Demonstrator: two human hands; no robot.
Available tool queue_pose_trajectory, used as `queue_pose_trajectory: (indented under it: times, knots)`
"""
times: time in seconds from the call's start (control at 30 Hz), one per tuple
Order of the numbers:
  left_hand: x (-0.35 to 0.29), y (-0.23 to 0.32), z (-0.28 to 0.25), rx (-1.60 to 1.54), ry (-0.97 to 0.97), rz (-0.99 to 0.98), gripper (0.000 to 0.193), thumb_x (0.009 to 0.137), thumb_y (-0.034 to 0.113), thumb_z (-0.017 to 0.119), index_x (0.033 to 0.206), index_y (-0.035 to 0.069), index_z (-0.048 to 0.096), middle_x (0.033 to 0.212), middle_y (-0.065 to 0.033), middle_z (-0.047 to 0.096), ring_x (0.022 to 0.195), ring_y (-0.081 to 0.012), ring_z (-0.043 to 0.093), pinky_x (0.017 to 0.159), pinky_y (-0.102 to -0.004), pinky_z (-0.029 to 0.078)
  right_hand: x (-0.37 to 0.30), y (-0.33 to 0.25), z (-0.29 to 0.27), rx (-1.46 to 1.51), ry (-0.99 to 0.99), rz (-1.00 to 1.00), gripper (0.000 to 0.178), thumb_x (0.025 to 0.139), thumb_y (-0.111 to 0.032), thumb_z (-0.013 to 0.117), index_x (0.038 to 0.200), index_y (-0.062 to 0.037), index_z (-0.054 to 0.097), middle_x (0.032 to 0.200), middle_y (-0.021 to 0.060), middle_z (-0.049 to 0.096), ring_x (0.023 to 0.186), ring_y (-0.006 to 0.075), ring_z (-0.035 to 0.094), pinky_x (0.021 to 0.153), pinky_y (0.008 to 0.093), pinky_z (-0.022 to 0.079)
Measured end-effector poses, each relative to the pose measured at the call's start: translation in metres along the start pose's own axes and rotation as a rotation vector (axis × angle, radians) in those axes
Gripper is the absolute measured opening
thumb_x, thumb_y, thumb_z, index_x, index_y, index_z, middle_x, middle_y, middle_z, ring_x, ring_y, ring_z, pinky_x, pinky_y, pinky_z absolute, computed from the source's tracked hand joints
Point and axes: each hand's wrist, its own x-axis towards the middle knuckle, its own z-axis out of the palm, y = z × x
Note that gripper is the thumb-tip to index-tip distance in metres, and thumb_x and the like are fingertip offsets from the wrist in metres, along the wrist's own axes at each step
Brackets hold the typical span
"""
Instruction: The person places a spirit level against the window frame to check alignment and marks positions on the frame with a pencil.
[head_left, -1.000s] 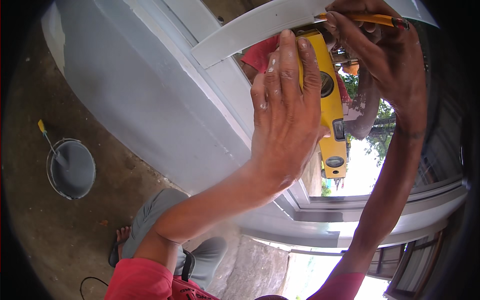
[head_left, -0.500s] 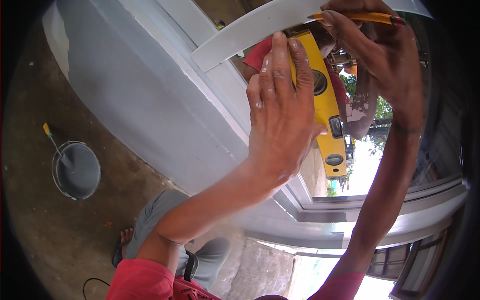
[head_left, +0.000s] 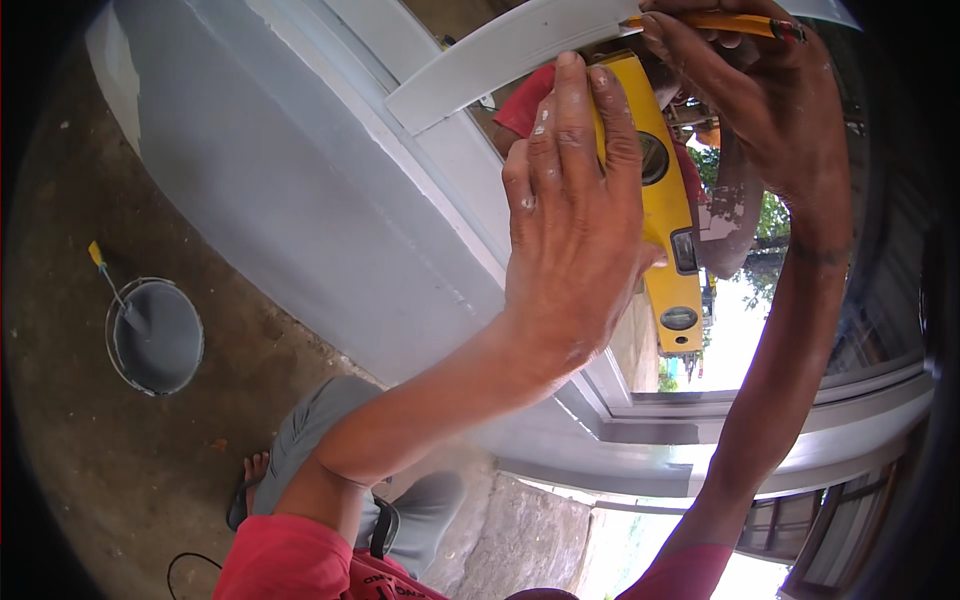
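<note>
Against the grey-painted window frame (head_left: 640, 420), the left hand (head_left: 575, 230) lies flat with its fingers pressed together over a long yellow spirit level (head_left: 665, 215), pinning the tool upright against the opening. The right hand (head_left: 765, 95) sits above it, fingers pinching an orange pencil (head_left: 720, 20) whose tip rests on a flat pale grey trim board (head_left: 500, 55) that crosses the top of the level at a slant.

The step in hand looks like marking: the level appears to serve as the straight reference while the pencil meets the board near the level's upper end. Judging by this, the next move calls for the left hand to keep the level from slipping and for the pencil to run cleanly beside its edge, since any shift of either would likely throw the line off.

Around the work, the grey plastered wall (head_left: 270, 190) slopes down to the left toward a bare concrete floor (head_left: 120, 470). A round bucket of grey paint (head_left: 160, 335) stands there, well apart from the hands, with a yellow-handled brush (head_left: 110, 280) leaning in it. The person's grey trousers (head_left: 330, 420) and a sandalled foot (head_left: 250, 490) show below. The glass behind the level gives a reflection of a red shirt, which clutters the view near the pencil; nothing else crowds the hands.
</note>
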Motion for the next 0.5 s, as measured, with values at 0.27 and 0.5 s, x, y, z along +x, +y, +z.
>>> queue_pose_trajectory:
  times: [0.27, 0.5]
  knots:
    - [0.002, 0.005, -0.002, 0.017, -0.019, 0.006, 0.125, 0.06, 0.031, 0.092, 0.151, -0.008, 0.016, 0.157, -0.0325, 0.015, 0.136, -0.0422, 0.037, 0.108, -0.0503, 0.029, -0.019, 0.028, -0.023, 0.212, 0.046, -0.029, 0.016, 0.092, -0.002, 0.061, 0.107, 0.0, 0.065, 0.091, 0.0077, 0.066, 0.082, 0.0144, 0.065, 0.078, 0.0299, 0.05]
    - [0.003, 0.002, 0.001, 0.089, -0.069, 0.016, 0.124, 0.063, 0.029, 0.091, 0.151, -0.009, 0.013, 0.157, -0.0323, 0.011, 0.138, -0.0441, 0.033, 0.11, -0.051, 0.026, -0.171, 0.011, 0.004, 0.043, 0.648, 0.45, 0.026, 0.101, -0.015, 0.05, 0.109, 0.0058, 0.065, 0.098, 0.0143, 0.067, 0.089, 0.0188, 0.067, 0.081, 0.0338, 0.054]
